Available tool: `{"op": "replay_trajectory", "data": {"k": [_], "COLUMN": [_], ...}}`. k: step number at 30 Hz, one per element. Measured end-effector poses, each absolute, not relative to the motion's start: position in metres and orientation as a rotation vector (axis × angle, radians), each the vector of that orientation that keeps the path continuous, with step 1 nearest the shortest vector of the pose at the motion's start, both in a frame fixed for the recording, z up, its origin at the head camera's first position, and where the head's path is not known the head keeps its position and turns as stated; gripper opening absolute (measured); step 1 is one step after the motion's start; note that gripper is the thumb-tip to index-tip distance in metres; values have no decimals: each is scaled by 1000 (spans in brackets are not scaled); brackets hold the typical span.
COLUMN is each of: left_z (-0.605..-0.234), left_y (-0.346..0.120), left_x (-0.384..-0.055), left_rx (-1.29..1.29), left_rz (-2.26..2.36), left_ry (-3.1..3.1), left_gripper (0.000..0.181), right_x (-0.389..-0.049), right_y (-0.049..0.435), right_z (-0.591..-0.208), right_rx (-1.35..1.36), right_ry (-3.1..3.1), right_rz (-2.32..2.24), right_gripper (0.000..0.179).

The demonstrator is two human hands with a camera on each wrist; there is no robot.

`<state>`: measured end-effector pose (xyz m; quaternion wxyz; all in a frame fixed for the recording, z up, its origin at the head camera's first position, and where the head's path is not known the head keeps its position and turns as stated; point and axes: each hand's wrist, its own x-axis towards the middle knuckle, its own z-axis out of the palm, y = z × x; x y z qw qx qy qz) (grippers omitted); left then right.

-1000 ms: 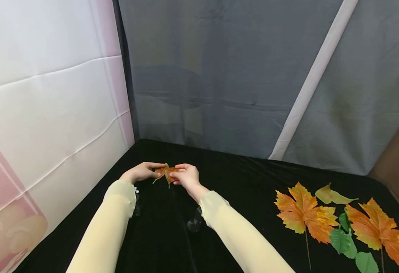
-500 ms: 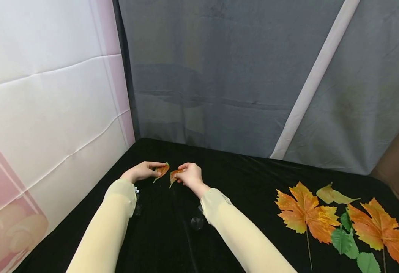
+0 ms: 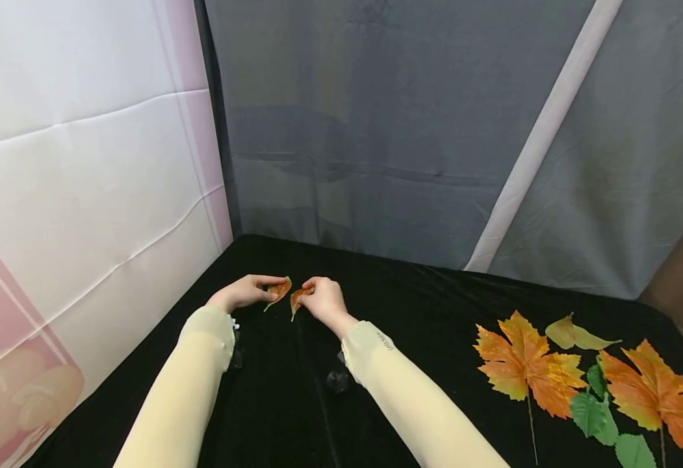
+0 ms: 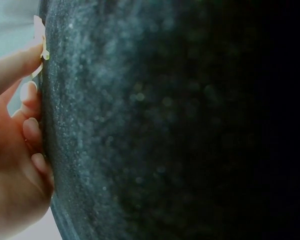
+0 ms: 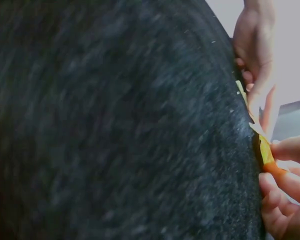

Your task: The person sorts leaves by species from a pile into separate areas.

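Observation:
Between thumb and fingers, my left hand (image 3: 246, 292) pinches a small orange leaf (image 3: 279, 290) with a greenish edge and a short stem pointing toward me. To its right, my right hand (image 3: 325, 301) pinches a second small orange leaf (image 3: 296, 303), its stem also toward me. A narrow gap separates the two leaves in the head view, low over the black cloth (image 3: 271, 390). The left wrist view shows the left thumb (image 4: 17, 66) against a pale leaf edge, with most of that leaf hidden. In the right wrist view, the yellow-orange leaf (image 5: 266, 150) sits at the right fingertips.
At the right lie two large orange maple leaves (image 3: 525, 364) (image 3: 654, 387) with long stems, several green leaves (image 3: 592, 415) and a yellow-green leaf (image 3: 578, 335). A white and pink panel (image 3: 113, 162) borders the left; a grey curtain (image 3: 364, 130) hangs behind.
The two small leaves overlapped a second ago; the right hand has drawn its leaf to the right, apart from the left one. Both hands keep their pinch. The head view has shifted slightly.

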<state>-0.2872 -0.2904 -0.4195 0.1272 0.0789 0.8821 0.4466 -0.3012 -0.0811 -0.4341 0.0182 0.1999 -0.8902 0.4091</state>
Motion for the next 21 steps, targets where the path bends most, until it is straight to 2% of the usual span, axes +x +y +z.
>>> {"op": "replay_trajectory", "data": {"k": [6, 17, 21], "left_z": [-417, -415, -419], "left_y": [-288, -288, -296], "left_x": [-285, -282, -285], "left_rx": [226, 226, 322], "left_rz": [1322, 1323, 1369], "left_ry": [2545, 2546, 2508], "left_gripper": [50, 50, 50], "right_x": [-297, -296, -294], "right_y": [-80, -78, -77], "right_z": [-429, -434, -435], "right_rx": [688, 641, 636], "right_ry": [-2831, -2887, -2892], "right_rz": [948, 756, 733], "right_gripper": [24, 24, 25]}}
